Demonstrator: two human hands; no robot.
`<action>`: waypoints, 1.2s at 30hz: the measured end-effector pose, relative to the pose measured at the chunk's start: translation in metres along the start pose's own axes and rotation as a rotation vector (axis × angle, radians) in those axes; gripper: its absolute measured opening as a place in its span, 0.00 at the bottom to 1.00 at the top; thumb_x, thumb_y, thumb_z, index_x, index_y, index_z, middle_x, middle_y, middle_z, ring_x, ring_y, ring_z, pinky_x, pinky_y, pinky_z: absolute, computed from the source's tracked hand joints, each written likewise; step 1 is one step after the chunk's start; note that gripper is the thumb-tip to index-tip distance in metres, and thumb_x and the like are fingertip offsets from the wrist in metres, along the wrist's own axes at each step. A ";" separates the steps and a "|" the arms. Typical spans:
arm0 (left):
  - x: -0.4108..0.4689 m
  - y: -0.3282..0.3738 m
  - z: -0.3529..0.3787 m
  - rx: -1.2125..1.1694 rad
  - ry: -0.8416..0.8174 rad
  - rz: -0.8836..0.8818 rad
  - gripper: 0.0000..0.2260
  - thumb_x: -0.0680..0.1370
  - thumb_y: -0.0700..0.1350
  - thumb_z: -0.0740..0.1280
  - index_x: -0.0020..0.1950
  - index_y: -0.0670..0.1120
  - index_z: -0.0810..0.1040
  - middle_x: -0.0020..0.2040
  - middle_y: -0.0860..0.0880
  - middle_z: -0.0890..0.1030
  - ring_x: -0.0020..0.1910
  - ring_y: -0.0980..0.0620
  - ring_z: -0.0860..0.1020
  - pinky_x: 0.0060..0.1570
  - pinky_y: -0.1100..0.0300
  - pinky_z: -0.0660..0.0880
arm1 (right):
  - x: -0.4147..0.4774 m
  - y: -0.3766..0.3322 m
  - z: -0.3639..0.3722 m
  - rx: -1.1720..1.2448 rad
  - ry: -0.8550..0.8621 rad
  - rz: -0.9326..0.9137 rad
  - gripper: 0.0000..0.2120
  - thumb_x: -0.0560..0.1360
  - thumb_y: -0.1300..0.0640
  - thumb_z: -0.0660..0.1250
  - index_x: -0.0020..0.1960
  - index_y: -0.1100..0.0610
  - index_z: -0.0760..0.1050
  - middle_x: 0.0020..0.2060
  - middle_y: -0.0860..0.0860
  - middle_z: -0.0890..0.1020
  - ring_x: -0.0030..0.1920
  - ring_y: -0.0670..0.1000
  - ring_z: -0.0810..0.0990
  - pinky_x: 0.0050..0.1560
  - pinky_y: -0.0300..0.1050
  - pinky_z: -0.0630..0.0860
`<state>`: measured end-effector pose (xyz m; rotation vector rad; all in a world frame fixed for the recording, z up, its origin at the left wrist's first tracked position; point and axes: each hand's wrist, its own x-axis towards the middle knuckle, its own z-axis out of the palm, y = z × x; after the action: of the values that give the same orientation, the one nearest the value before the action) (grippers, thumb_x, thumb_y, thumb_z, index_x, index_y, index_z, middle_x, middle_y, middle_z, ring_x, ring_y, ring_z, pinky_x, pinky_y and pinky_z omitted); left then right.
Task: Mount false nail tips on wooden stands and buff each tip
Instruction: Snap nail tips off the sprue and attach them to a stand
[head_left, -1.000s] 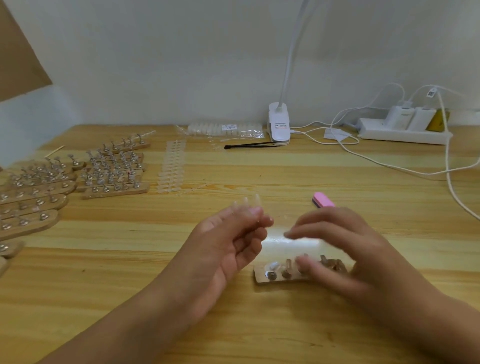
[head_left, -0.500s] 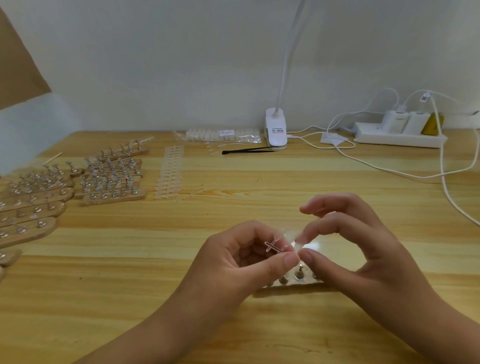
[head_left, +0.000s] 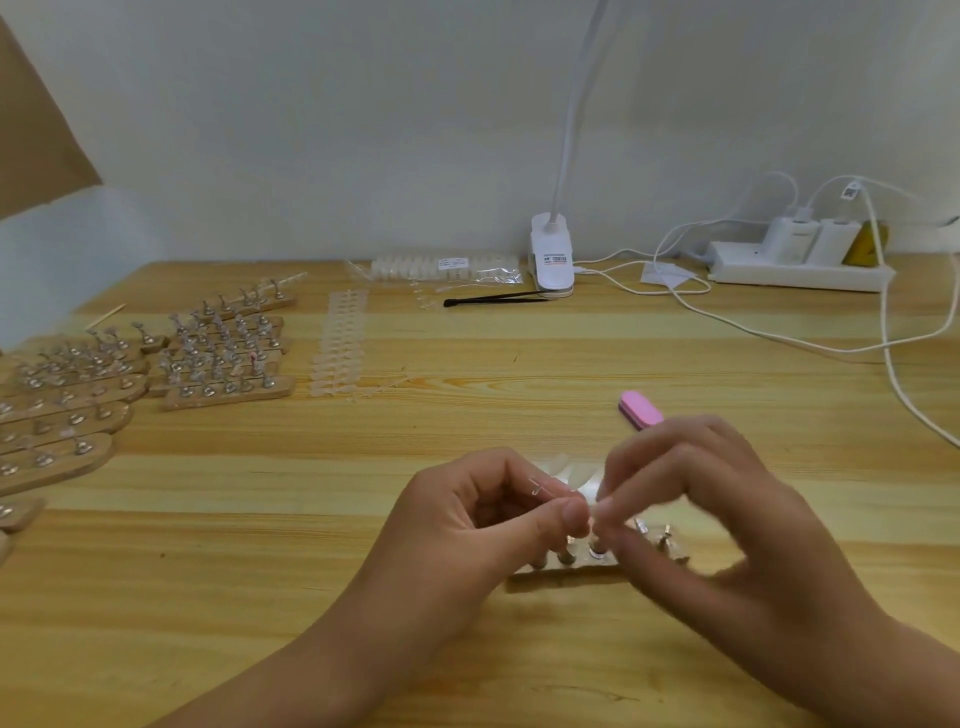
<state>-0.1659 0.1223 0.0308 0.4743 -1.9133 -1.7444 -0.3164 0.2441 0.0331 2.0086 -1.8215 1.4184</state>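
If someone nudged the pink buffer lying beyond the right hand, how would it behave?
The pink oblong buffer block lies flat on the wooden table, so it would probably slide rather than roll. It looks small and thick-edged, so likely light and easy to pinch up.

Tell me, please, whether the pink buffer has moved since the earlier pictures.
No: the pink buffer lies just as far in front of the lamp clip.

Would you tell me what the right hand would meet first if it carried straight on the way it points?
Most likely the thumb of the left hand: the right hand points leftward at it, the clear nail-tip strip pinched between them, though depth is unclear.
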 end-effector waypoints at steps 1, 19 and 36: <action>-0.001 -0.001 0.000 0.056 0.011 0.078 0.06 0.69 0.54 0.77 0.40 0.55 0.84 0.39 0.51 0.85 0.38 0.56 0.82 0.39 0.67 0.77 | 0.002 -0.001 -0.003 0.181 -0.003 0.142 0.02 0.72 0.50 0.70 0.43 0.48 0.79 0.42 0.44 0.81 0.45 0.48 0.81 0.71 0.59 0.64; -0.004 0.009 -0.003 -0.215 -0.256 0.016 0.04 0.74 0.42 0.71 0.45 0.43 0.78 0.61 0.50 0.82 0.60 0.49 0.80 0.56 0.60 0.77 | 0.005 0.010 -0.013 0.116 0.021 0.215 0.05 0.71 0.47 0.69 0.46 0.46 0.78 0.40 0.42 0.79 0.45 0.49 0.78 0.52 0.37 0.72; 0.000 0.011 -0.002 -0.256 -0.223 0.007 0.02 0.73 0.45 0.70 0.45 0.49 0.81 0.58 0.48 0.83 0.58 0.48 0.81 0.58 0.59 0.76 | 0.007 0.019 -0.017 -0.206 0.004 0.009 0.11 0.73 0.47 0.68 0.53 0.49 0.81 0.48 0.42 0.80 0.53 0.46 0.76 0.53 0.47 0.71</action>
<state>-0.1636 0.1217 0.0415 0.1851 -1.7952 -2.0749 -0.3420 0.2437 0.0377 1.8974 -1.8901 1.1802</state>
